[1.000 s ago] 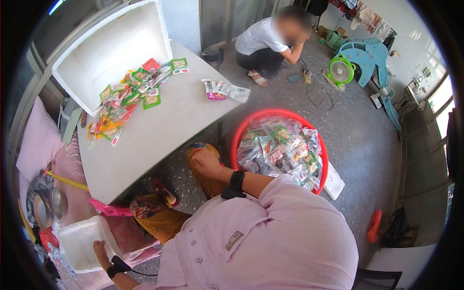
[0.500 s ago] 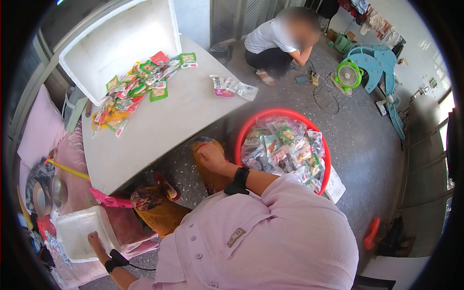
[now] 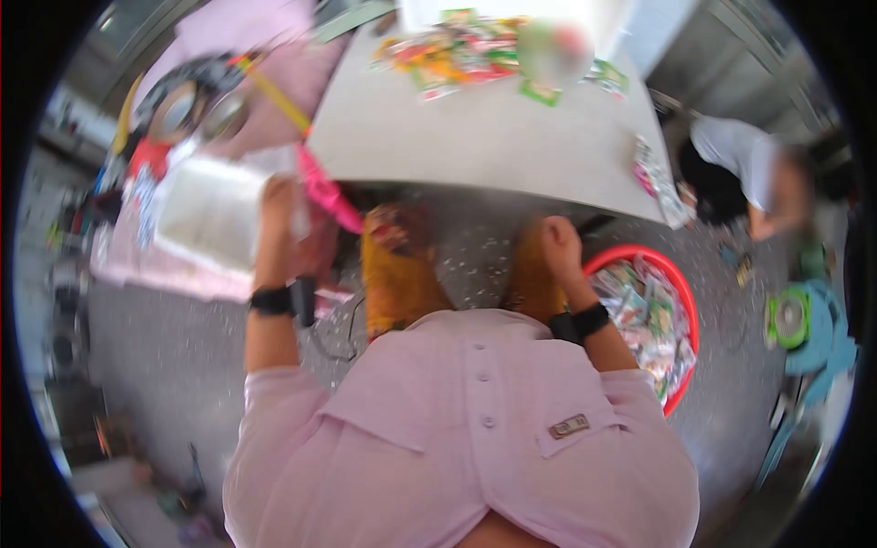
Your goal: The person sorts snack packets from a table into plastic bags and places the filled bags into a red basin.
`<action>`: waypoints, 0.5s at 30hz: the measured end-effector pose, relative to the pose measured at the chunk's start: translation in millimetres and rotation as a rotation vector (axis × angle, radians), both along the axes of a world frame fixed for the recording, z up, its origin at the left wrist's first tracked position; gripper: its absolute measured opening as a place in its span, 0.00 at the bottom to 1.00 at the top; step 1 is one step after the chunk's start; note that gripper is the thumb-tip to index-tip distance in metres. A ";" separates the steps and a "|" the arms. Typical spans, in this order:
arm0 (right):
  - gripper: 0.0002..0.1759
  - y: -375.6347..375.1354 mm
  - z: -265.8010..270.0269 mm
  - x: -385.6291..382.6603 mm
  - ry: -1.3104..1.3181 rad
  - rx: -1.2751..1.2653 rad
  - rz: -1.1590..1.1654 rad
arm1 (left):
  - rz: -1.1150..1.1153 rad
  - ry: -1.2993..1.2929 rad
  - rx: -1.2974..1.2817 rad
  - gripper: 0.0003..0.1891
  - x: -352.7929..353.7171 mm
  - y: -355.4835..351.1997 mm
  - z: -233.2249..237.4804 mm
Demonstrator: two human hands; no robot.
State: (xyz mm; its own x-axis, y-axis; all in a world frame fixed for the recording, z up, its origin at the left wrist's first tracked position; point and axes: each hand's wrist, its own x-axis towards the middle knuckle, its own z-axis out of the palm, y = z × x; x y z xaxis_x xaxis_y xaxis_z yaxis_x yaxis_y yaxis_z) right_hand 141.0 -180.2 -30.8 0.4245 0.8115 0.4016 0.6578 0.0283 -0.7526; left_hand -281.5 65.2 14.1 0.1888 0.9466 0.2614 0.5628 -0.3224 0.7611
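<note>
My left hand (image 3: 280,199), a little blurred, is curled into a fist with nothing showing in it. It overlaps the right side of a shallow white foam box (image 3: 196,215). My right hand (image 3: 560,245) is also closed in a loose fist, over my right knee and beside a red tub (image 3: 691,310). Clear plastic packs of packaged snacks (image 3: 650,320) fill that tub. Beyond my knees, a heap of small colourful snack packets (image 3: 466,57) lies on a pale table (image 3: 493,146).
A large white foam box (image 3: 607,14) stands behind the packets. More packets (image 3: 653,173) lie at the table's right edge. A person (image 3: 731,164) crouches at the right, near a green fan (image 3: 788,318). Pink cloth (image 3: 119,260) and tape rolls (image 3: 175,114) are at the left.
The view has swung round to the left, so the table and tub appear shifted and turned. Both hands are still closed, now raised in front of me on either side.
</note>
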 end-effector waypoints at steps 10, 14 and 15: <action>0.13 84.7 78.7 -70.2 0.939 -0.128 0.345 | -0.208 -0.530 -0.333 0.07 199.4 -70.5 25.6; 0.12 100.6 95.5 -92.8 1.108 -0.216 0.293 | -0.244 -0.342 -0.283 0.09 225.7 -84.9 11.4; 0.11 107.5 84.5 -90.5 1.098 -0.204 0.347 | -0.228 -0.290 -0.216 0.10 231.5 -89.8 13.7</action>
State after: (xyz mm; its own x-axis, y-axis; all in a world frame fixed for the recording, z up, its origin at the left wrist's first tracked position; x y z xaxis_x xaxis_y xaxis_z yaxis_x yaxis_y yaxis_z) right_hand 50.5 -72.6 53.7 0.2055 0.9591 -0.1949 -0.3680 -0.1088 -0.9234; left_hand -49.9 -24.6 27.8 0.3473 0.9281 0.1342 0.2484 -0.2291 0.9412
